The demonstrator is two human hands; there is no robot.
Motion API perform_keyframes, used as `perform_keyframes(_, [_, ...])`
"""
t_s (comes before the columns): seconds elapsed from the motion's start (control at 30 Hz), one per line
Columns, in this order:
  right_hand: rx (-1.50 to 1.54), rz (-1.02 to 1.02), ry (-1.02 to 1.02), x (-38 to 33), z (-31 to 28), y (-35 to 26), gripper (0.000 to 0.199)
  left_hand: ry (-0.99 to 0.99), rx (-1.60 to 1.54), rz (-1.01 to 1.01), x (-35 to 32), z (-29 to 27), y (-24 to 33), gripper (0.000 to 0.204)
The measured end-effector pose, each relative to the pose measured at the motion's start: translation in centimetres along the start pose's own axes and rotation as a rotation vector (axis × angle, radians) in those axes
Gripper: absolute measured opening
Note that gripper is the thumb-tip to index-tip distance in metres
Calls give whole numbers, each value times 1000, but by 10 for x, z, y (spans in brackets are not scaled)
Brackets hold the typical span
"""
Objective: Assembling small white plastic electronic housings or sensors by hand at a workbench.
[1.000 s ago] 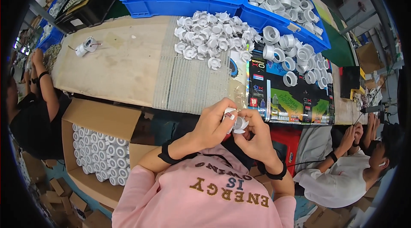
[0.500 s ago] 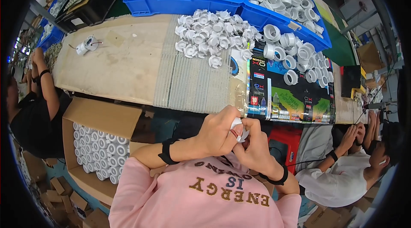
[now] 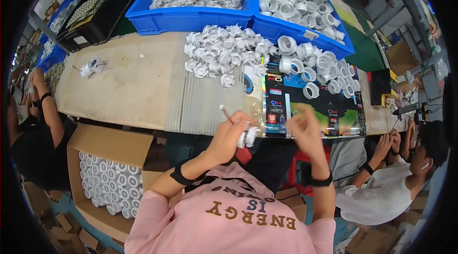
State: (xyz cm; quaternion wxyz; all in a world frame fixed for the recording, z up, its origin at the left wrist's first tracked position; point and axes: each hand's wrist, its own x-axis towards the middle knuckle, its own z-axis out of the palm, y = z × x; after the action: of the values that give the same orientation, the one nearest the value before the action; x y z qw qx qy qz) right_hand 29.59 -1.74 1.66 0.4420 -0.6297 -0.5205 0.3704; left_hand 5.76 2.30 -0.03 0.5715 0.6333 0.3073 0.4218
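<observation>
Workbench (image 3: 129, 87) spans mid-frame; a heap of white plastic fittings (image 3: 224, 53) sits upper centre beside loose white rings (image 3: 310, 70). Left hand (image 3: 231, 134), lower centre, grips a small white fitting (image 3: 248, 137) and a thin stick-like tool (image 3: 226, 114). Right hand (image 3: 303, 127) is blurred, apparently empty, fingers loosely spread. Risk: held one-handed off the bench edge, the fitting may slip toward the carton (image 3: 112, 177) at lower left.
</observation>
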Motion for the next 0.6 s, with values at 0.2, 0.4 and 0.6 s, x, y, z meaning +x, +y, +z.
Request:
perform_keyframes(0.2, [-545, 81, 419, 61, -78, 81, 70, -96, -293, -263, -8, 4, 16, 37])
perform_keyframes(0.4, [-630, 4, 393, 75, -56, 77, 56, -247, -320, -266, -13, 11, 11, 35])
perform_keyframes(0.6, [241, -102, 82, 7, 6, 14, 21, -175, -346, -327, -4, -3, 12, 41])
